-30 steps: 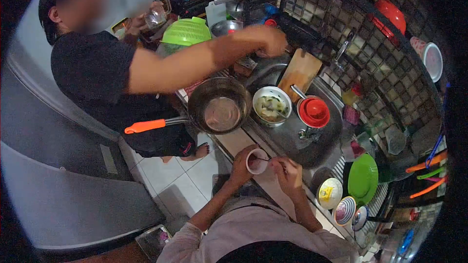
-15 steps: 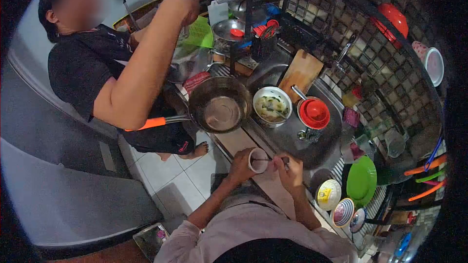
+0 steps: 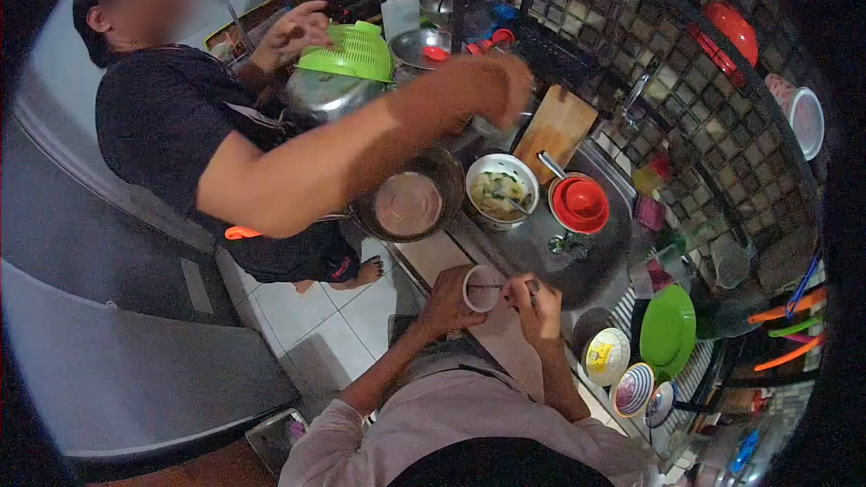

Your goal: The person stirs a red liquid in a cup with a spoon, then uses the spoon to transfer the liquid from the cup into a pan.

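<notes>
"Counter point(image 3: 436, 261) beside the sink point(image 3: 591, 280). On my screen, where's the cup point(image 3: 479, 300)?"

"Five o'clock; left hand point(image 3: 442, 307) wraps it, right hand point(image 3: 539, 311) pinches a thin utensil point(image 3: 501, 287) reaching inside."

"Risk?"

"A hard sideways push on the utensil could tip the cup."

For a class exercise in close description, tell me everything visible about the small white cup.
The cup is round and whitish, perhaps plastic, its open mouth facing the camera. The left hand grips its side over the counter. A thin dark utensil, held in the right hand, reaches into it. Its contents are too unclear to name.
</notes>
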`<control>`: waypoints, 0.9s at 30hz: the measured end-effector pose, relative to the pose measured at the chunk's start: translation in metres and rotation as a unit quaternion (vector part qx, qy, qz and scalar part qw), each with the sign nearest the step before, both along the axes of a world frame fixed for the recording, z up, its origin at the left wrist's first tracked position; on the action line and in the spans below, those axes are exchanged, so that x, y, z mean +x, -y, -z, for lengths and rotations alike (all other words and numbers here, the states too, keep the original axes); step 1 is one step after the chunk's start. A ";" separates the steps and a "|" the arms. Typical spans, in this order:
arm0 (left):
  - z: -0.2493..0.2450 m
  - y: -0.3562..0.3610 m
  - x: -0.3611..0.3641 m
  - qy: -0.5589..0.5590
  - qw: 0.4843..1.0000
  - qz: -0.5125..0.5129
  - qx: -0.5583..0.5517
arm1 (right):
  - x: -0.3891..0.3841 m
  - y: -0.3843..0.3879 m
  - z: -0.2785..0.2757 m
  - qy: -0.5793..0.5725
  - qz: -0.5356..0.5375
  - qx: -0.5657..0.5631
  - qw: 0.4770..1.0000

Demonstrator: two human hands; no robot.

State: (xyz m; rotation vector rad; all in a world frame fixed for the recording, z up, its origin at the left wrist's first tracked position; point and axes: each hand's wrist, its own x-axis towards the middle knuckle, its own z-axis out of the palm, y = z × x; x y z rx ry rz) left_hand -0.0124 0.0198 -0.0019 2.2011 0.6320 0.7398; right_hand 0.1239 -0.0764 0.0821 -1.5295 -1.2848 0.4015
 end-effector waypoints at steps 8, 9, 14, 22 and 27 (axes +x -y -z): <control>0.010 -0.003 0.006 0.021 1.000 -0.017 0.006 | 0.005 0.006 -0.003 0.025 -0.012 -0.014 1.000; 0.007 -0.003 0.007 0.047 0.999 -0.023 0.013 | 0.005 0.006 -0.005 0.025 -0.012 -0.015 1.000; -0.004 0.000 0.005 0.027 0.996 -0.071 0.049 | 0.003 0.008 -0.008 0.030 -0.020 -0.023 0.999; -0.007 -0.003 0.007 0.086 0.983 -0.075 0.142 | 0.000 0.009 -0.011 0.010 -0.080 -0.017 0.997; -0.007 -0.001 0.008 0.102 0.983 -0.075 0.130 | 0.005 0.015 -0.006 0.033 -0.112 -0.053 0.992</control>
